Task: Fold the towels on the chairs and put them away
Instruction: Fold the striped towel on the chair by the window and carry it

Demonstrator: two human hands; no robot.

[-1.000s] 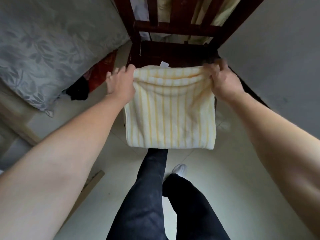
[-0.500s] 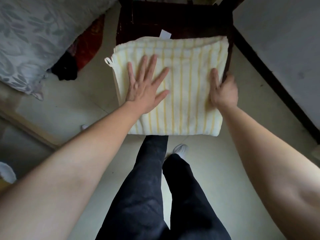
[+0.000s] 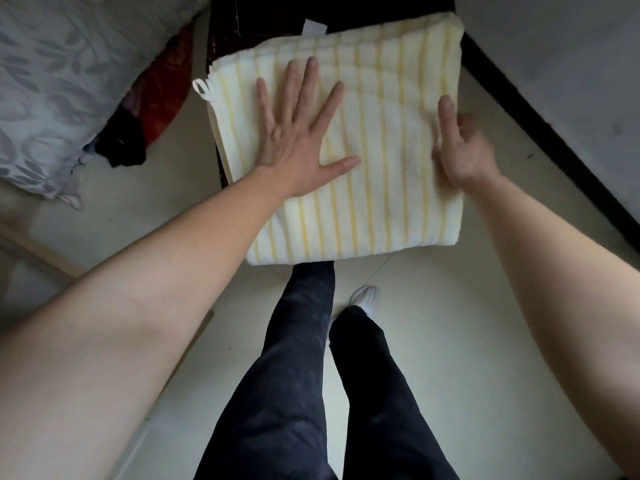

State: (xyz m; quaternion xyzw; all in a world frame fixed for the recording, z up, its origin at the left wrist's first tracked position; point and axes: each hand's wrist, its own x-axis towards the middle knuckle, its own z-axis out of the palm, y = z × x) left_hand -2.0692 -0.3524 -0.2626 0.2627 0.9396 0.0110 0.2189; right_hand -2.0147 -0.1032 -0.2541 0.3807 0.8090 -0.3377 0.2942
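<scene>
A white towel with yellow stripes [image 3: 381,140] lies folded flat on the dark wooden chair seat [image 3: 249,19], its near edge hanging over the front. A small loop sticks out at its left corner and a white tag at its far edge. My left hand [image 3: 298,133] rests palm down on the towel's left half, fingers spread. My right hand [image 3: 460,147] sits at the towel's right edge, fingers partly curled and blurred; whether it pinches the cloth is unclear.
A grey leaf-patterned cushion or bedding [image 3: 62,74] fills the upper left, with red and black items [image 3: 152,109] beside the chair. A grey wall with a dark baseboard [image 3: 554,150] runs along the right. My legs in dark trousers [image 3: 304,375] stand on the pale tiled floor.
The towel went from being held up by its top corners to lying flat on the seat. My left hand pressed down on it and has slid slightly; the right hand moved along the right edge.
</scene>
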